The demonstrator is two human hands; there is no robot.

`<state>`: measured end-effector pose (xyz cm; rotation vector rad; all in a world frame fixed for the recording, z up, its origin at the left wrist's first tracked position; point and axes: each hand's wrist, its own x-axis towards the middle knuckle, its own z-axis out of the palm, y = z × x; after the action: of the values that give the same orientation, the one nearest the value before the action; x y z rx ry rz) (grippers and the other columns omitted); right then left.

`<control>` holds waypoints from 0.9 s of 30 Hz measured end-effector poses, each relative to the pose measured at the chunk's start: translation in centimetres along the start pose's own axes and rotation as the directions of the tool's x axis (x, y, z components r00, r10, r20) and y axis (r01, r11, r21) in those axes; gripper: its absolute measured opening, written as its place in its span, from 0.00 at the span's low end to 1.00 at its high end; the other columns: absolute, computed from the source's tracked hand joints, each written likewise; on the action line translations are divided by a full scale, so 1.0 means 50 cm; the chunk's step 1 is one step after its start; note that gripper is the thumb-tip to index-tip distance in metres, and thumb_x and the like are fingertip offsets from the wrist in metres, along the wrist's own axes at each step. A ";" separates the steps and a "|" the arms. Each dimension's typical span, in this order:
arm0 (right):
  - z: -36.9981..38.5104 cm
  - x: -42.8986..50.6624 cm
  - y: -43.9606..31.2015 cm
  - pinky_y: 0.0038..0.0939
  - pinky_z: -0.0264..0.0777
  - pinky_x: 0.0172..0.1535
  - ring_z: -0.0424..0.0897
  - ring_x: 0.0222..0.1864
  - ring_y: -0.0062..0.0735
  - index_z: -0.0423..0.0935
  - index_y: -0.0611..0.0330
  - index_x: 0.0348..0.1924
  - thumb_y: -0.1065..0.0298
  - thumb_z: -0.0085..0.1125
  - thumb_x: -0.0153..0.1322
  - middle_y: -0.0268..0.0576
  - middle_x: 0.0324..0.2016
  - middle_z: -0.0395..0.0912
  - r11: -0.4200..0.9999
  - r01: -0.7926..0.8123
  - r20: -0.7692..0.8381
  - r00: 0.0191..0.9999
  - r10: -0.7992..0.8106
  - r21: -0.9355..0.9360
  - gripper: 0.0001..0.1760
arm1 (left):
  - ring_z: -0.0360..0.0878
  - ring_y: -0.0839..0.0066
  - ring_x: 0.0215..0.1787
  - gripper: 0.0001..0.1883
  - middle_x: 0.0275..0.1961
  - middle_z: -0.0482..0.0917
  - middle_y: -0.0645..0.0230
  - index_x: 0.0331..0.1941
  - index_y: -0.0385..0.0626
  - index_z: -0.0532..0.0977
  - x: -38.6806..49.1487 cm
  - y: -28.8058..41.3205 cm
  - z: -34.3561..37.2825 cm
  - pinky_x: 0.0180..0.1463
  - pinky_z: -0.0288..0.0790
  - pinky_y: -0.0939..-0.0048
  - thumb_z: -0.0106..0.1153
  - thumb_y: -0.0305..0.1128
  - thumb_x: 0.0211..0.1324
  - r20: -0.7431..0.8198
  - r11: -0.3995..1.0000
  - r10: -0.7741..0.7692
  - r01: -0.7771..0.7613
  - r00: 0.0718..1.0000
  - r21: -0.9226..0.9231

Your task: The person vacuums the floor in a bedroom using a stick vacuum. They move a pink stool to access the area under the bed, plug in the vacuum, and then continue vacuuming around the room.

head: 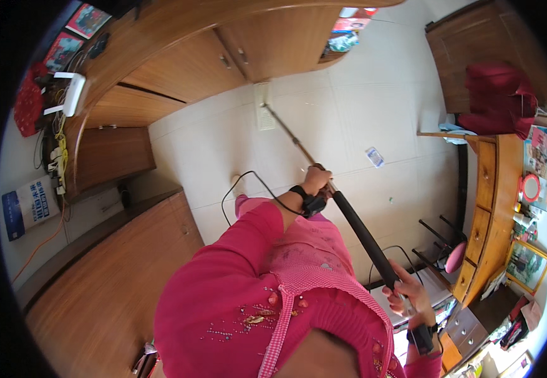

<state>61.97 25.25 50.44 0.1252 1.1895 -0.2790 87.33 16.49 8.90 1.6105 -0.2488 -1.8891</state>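
Both hands are on the pole of a flat mop (pixel 358 227), which runs diagonally across the picture. My left hand (pixel 318 182) grips the lower end of the black foam-covered section, where the thin metal shaft (pixel 297 142) begins. Near the top end of the handle, my right hand (pixel 408 290) is wrapped around the pole, close to my body. The pale rectangular mop head (pixel 266 111) lies flat on the light tiled floor (pixel 377 104), its far end at the base of a wooden cabinet (pixel 273 42). Dark devices are strapped to both wrists.
A small blue-and-white packet (pixel 375 157) and a tiny green scrap (pixel 391 200) lie on the floor. To the right stand a pink-seated stool (pixel 455 257) and a wooden drawer unit (pixel 484 189). A brown wooden panel (pixel 122 274) is at lower left. Dark red cloth (pixel 498 99) hangs at upper right.
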 end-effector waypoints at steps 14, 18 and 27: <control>-0.058 -0.072 -0.217 0.26 0.63 0.20 0.69 0.19 0.24 0.46 0.46 0.78 0.76 0.53 0.74 0.46 0.32 0.74 0.907 -0.241 0.021 0.964 0.264 -0.345 0.42 | 0.82 0.71 0.27 0.08 0.31 0.83 0.61 0.34 0.36 0.79 -0.165 0.005 0.034 0.29 0.75 0.70 0.60 0.31 0.58 0.000 0.906 0.129 -0.117 0.992 -0.408; -0.005 0.141 -0.255 0.26 0.66 0.19 0.73 0.19 0.23 0.55 0.44 0.75 0.73 0.52 0.75 0.40 0.26 0.76 0.813 -0.284 0.143 0.903 0.405 -0.509 0.35 | 0.77 0.76 0.21 0.11 0.24 0.79 0.70 0.27 0.42 0.78 -0.120 -0.081 -0.192 0.22 0.69 0.70 0.65 0.37 0.55 -0.409 0.955 -0.050 -0.075 0.911 -0.286; 0.066 0.371 -0.297 0.19 0.64 0.22 0.72 0.25 0.17 0.54 0.55 0.74 0.70 0.50 0.77 0.40 0.34 0.77 0.713 -0.126 0.301 0.846 0.440 -0.690 0.33 | 0.72 0.70 0.19 0.15 0.20 0.75 0.68 0.21 0.45 0.72 -0.004 -0.214 -0.402 0.25 0.68 0.63 0.58 0.37 0.61 -0.458 0.917 -0.230 0.034 0.858 -0.397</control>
<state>67.14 7.48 35.19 -0.3528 0.7240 0.3935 102.56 30.05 -1.22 1.7998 0.4370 -1.4263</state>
